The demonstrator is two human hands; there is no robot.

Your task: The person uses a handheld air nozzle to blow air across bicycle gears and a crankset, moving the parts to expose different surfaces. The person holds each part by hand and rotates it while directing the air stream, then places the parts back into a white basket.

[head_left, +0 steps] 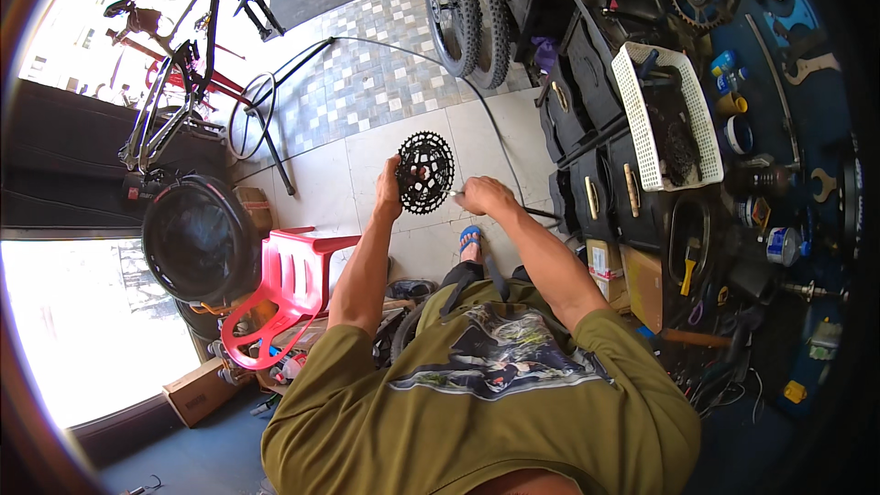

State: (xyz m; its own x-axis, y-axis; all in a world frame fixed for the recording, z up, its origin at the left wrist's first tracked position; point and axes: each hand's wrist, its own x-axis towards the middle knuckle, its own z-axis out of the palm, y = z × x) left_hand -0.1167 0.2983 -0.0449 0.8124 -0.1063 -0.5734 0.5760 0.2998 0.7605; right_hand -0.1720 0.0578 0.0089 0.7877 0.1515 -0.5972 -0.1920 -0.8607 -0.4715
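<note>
A black bicycle cassette (427,148) with toothed rings and a reddish centre is held up in front of me, over the pale floor tiles. My left hand (389,189) grips it by its left edge, thumb up. On the other side, my right hand (486,195) is closed around a slim tool whose short pale tip (455,192) points at the cassette's lower right rim. The rest of that tool is hidden in my fist, so its kind cannot be made out. Whether the tip touches the rings is too small to tell.
A pink-red plastic chair (295,280) stands at my left, beside stacked tyres (200,238). A bicycle frame (179,82) is up at far left. A black hose (500,119) crosses the floor. At right, a white basket (701,92) sits above black drawers (587,142).
</note>
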